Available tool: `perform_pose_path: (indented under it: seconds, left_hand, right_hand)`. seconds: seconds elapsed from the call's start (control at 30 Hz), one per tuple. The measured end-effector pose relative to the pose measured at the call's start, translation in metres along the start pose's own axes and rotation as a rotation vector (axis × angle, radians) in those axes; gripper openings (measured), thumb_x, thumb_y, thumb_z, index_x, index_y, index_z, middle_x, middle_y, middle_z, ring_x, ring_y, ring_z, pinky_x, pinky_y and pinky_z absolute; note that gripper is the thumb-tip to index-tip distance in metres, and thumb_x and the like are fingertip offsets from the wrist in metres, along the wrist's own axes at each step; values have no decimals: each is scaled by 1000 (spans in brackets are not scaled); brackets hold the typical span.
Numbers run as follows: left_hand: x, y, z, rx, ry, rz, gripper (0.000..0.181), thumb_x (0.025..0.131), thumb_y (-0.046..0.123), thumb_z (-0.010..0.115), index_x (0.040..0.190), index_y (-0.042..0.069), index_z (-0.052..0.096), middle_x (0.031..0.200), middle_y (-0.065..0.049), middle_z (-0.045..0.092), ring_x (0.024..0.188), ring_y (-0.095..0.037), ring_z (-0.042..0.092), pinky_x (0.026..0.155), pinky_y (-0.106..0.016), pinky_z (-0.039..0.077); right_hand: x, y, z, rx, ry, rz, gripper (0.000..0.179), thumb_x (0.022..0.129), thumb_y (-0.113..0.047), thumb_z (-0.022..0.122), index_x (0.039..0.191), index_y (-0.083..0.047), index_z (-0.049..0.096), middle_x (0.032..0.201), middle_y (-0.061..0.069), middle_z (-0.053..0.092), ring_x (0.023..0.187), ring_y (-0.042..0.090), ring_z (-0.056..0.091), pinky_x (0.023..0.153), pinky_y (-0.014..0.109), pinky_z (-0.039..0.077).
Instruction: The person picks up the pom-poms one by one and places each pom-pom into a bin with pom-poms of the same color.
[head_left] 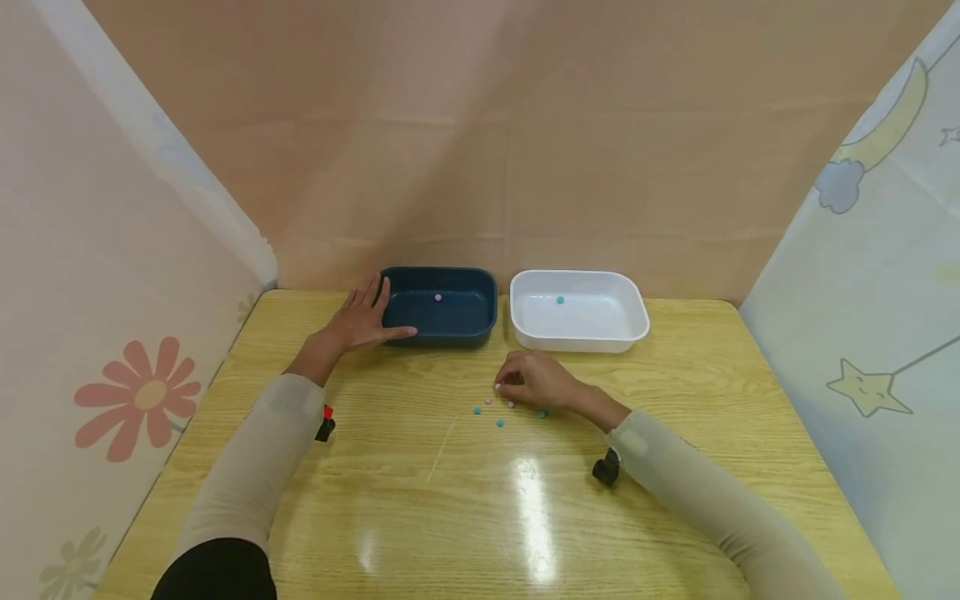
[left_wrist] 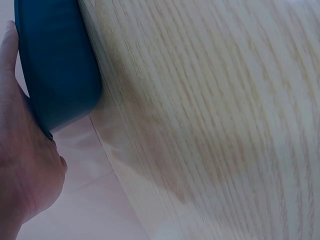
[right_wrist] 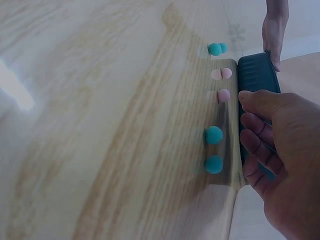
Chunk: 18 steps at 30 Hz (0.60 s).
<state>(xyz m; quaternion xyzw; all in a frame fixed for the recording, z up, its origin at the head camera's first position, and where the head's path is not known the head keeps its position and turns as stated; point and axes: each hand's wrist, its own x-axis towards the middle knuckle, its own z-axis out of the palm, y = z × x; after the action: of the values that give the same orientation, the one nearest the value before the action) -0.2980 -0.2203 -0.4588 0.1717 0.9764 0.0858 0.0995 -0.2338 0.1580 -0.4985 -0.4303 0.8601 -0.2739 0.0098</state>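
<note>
My left hand (head_left: 363, 321) rests on the left end of a dark blue tray (head_left: 450, 340), its fingers spread and its thumb along the front rim. One pink ball (head_left: 438, 297) lies in that tray. In the head view, my right hand (head_left: 538, 381) pinches a small pale pink ball (head_left: 498, 386) just above the table; the right wrist view hides this ball. Below the hand lie two more pink balls (head_left: 488, 401) and several teal balls (head_left: 500, 422). The right wrist view shows teal balls (right_wrist: 214, 135) and pink balls (right_wrist: 223, 95) beside the right hand (right_wrist: 285, 140).
Right of the blue tray stands a white tray (head_left: 577, 344) with one teal ball (head_left: 560, 300) in it. Both trays sit at the back edge of the wooden table (head_left: 420, 508), before a tan backdrop (head_left: 465, 167). Patterned panels (head_left: 135, 275) flank both sides.
</note>
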Motion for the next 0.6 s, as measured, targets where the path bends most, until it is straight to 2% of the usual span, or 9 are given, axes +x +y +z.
perform_pose_path:
  seconds: [0.2,0.6]
  left_hand:
    - [0,0,1,-16,-5,4,120,97,75,54,168,0,-8,175,-23,-16,163,-41,-9,130,-60,0]
    - [1,-1,2,-15,5,4,120,97,76,53,168,0,-7,175,-22,-16,163,-40,-11,130,-59,-1]
  right_hand:
    - [1,-4,-3,15,6,-2,7,93,-16,83,98,-12,84,89,-4,73,78,4,63,70,22,54]
    - [10,-11,-15,-7,69,-101,5,93,-9,81,96,-7,84,88,1,76,76,9,68,68,23,55]
